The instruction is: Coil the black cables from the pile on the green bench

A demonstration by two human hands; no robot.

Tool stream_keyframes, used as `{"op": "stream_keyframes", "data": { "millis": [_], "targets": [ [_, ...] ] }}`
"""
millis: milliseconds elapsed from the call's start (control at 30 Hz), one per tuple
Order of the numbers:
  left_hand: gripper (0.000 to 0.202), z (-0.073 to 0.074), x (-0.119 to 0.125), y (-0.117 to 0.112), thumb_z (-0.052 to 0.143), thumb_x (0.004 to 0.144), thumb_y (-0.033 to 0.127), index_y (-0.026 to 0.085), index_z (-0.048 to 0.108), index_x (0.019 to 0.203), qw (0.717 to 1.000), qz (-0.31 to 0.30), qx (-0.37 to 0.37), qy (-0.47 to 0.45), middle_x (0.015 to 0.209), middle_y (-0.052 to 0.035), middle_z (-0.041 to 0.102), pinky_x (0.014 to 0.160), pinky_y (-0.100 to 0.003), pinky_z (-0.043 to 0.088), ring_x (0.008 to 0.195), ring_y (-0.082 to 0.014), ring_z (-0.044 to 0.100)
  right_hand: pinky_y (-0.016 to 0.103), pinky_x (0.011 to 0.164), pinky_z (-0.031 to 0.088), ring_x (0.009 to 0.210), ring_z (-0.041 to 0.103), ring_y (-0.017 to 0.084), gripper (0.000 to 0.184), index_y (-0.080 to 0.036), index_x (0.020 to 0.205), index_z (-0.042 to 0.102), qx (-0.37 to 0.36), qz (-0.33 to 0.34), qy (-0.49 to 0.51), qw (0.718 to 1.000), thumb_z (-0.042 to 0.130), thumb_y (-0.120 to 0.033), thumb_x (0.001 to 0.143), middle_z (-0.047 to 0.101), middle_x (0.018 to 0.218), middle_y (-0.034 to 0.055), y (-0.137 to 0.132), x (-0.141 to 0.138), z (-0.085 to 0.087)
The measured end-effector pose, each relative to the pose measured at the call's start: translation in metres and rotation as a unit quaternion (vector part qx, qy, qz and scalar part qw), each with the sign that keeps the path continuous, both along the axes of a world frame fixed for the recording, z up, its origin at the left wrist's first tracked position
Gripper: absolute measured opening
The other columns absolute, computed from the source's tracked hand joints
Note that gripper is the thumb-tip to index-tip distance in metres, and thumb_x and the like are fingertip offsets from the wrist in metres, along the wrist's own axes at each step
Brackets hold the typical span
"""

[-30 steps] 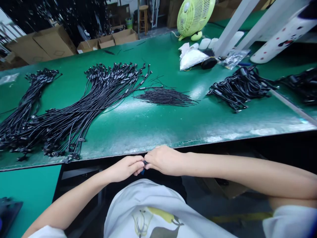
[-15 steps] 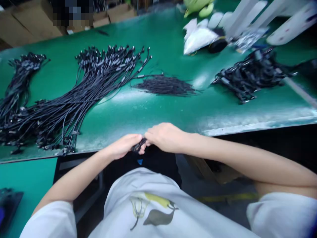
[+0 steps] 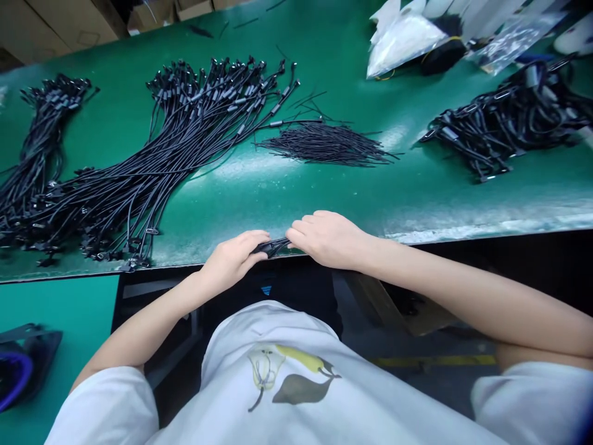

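Observation:
My left hand (image 3: 234,259) and my right hand (image 3: 328,238) meet at the near edge of the green table (image 3: 287,198). Both are closed on a small bundle of black cables (image 3: 272,246) held between them, just over the table's edge. A big fan of black cables with connectors (image 3: 152,161) lies to the left of my hands. A pile of thin black ties (image 3: 327,143) sits straight ahead, beyond my hands.
Another heap of black cables (image 3: 504,127) lies at the right, and a further bunch (image 3: 39,139) at the far left. White bags (image 3: 403,37) sit at the back right. Cardboard boxes (image 3: 60,21) stand behind the table. A dark tray (image 3: 23,364) is at lower left.
Both hands have risen from below the table's edge up to it, keeping hold of the cable bundle. The camera has tilted down and nearer the table.

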State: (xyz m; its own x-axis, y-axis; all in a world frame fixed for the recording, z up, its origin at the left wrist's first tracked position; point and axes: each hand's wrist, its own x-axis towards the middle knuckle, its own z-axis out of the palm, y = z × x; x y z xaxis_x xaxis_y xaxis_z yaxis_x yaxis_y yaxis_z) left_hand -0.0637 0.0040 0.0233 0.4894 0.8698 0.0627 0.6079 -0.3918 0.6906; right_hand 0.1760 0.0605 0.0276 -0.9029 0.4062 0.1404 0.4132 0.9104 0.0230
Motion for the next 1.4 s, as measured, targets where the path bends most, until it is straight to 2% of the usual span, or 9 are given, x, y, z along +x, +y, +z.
{"op": "stream_keyframes", "data": {
  "millis": [200,333,467,600,767,867,1067,1200,1400],
  "targets": [
    [0.023,0.001,0.000,-0.003,0.047,0.095,0.020,0.017,0.063,0.112,0.971,0.010,0.227,0.073,0.115,-0.0120,0.069,0.096,-0.040,0.051,0.109,-0.0223,0.063,0.032,0.060,0.018,0.062,0.047,0.016,0.037,-0.014,0.082,0.058,-0.005,-0.056,0.001,0.998,0.033,-0.033,0.102,0.059,0.071,0.0068,-0.009,-0.007,0.005],
    [0.022,0.006,0.000,-0.001,0.048,0.094,0.019,0.020,0.065,0.108,0.972,0.019,0.230,0.032,0.113,-0.0110,0.070,0.095,-0.040,0.050,0.105,-0.0216,0.064,0.030,0.061,0.022,0.066,0.052,0.016,0.032,-0.014,0.091,0.057,-0.045,-0.083,0.001,0.995,0.035,-0.035,0.101,0.063,0.079,0.0069,-0.015,-0.006,0.007],
    [0.026,0.027,-0.003,0.005,0.049,0.094,0.033,0.019,0.066,0.108,1.000,-0.005,0.006,-0.024,0.113,-0.0096,0.069,0.096,-0.037,0.047,0.105,-0.0217,0.062,0.030,0.062,0.025,0.067,0.052,0.015,0.034,-0.014,0.094,0.057,-0.069,-0.048,0.020,0.996,0.032,-0.035,0.102,0.063,0.081,0.0054,-0.019,-0.001,0.007],
    [0.039,0.041,-0.005,0.012,0.041,0.096,0.045,0.018,0.066,0.110,0.978,0.008,-0.204,-0.052,0.109,-0.0064,0.069,0.088,-0.032,0.049,0.096,-0.0202,0.064,0.032,0.061,0.022,0.063,0.045,0.016,0.042,-0.014,0.090,0.059,-0.009,-0.026,0.047,0.999,0.025,-0.036,0.103,0.058,0.072,0.0049,-0.020,0.001,0.006],
    [0.051,0.030,-0.003,0.014,0.034,0.097,0.050,0.012,0.064,0.111,0.898,-0.003,-0.416,-0.140,0.094,-0.0121,0.073,0.075,-0.032,0.053,0.084,-0.0213,0.068,0.034,0.061,0.020,0.063,0.041,0.016,0.039,-0.014,0.098,0.061,0.027,0.005,0.044,0.999,0.026,-0.031,0.103,0.056,0.073,0.0048,-0.021,0.005,0.003],
    [0.046,0.023,0.000,0.013,0.037,0.096,0.046,0.013,0.068,0.108,0.857,-0.062,-0.491,-0.143,0.106,-0.0127,0.072,0.086,-0.034,0.052,0.099,-0.0239,0.067,0.034,0.061,0.019,0.064,0.040,0.016,0.033,-0.014,0.109,0.059,0.035,0.023,0.050,0.998,0.028,-0.021,0.101,0.056,0.073,0.0046,-0.022,0.006,0.003],
    [0.031,0.024,0.015,0.004,0.056,0.089,0.042,0.021,0.063,0.111,0.976,-0.086,-0.202,0.008,0.114,-0.0080,0.068,0.096,-0.036,0.043,0.107,-0.0258,0.061,0.035,0.060,0.018,0.062,0.038,0.016,0.035,-0.017,0.089,0.061,-0.013,0.022,0.050,0.998,0.027,-0.015,0.099,0.055,0.071,0.0052,-0.020,0.002,0.004],
    [0.020,0.022,0.025,-0.005,0.048,0.093,0.036,0.019,0.058,0.090,0.986,-0.060,-0.100,0.116,0.082,-0.0061,0.065,0.081,-0.035,0.046,0.080,-0.0234,0.062,0.035,0.062,0.020,0.064,0.039,0.017,0.035,-0.016,0.090,0.060,0.010,0.019,0.037,0.999,0.027,-0.016,0.099,0.054,0.073,0.0053,-0.021,-0.002,0.002],
    [0.024,0.020,0.023,-0.005,0.038,0.096,0.032,0.018,0.059,0.094,0.986,-0.061,-0.099,0.119,0.083,-0.0056,0.064,0.078,-0.033,0.045,0.077,-0.0213,0.061,0.036,0.070,0.028,0.066,0.042,0.018,0.035,-0.012,0.096,0.059,0.055,-0.005,0.034,0.998,0.025,-0.012,0.097,0.055,0.076,0.0071,-0.040,-0.015,0.000]
  ]
}}
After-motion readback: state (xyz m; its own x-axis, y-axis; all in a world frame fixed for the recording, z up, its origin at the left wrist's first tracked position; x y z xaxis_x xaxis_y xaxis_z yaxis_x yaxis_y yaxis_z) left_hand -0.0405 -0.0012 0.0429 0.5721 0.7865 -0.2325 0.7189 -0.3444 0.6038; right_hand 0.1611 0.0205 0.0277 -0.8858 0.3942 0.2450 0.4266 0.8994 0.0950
